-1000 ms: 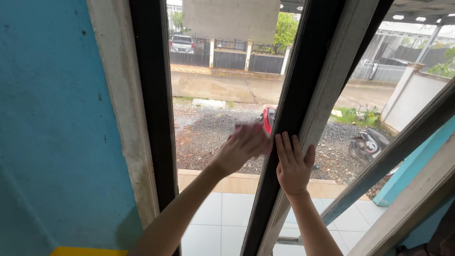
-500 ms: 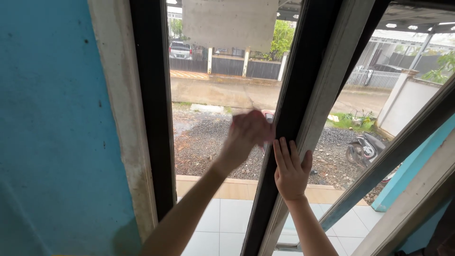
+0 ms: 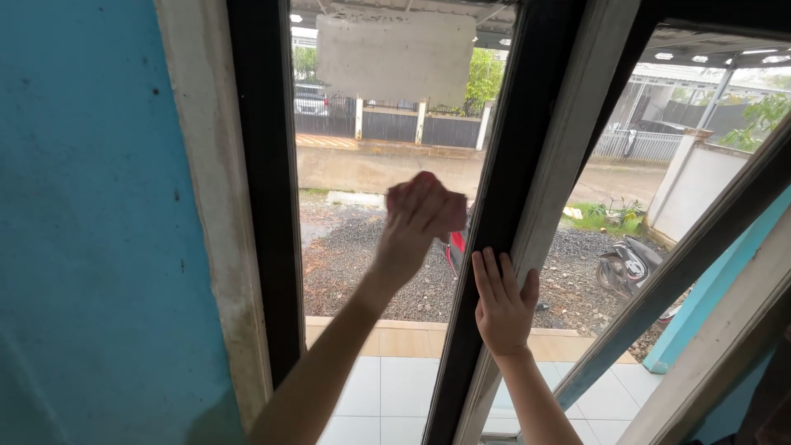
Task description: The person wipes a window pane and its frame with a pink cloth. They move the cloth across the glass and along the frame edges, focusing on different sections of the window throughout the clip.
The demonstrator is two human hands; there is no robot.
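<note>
My left hand [image 3: 416, 222] is raised against the glass pane [image 3: 354, 165] of a tall window and presses a small pinkish cloth [image 3: 449, 206] flat on it, near the pane's right edge. Just below and to the right, my right hand [image 3: 503, 301] lies flat with its fingers together on the black window frame [image 3: 515, 148] and holds nothing. The frame leans to the right in this view.
A blue wall [image 3: 91, 206] and a stained pale jamb [image 3: 210, 206] are on the left. A second pane [image 3: 643, 189] is on the right. Outside are white porch tiles [image 3: 387, 387], gravel, a red scooter [image 3: 453, 247], a grey scooter [image 3: 626, 264] and a fence.
My left hand has slid the cloth up the glass and a little to the left. My right hand has stayed on the frame, lower in view as the camera tilted up.
</note>
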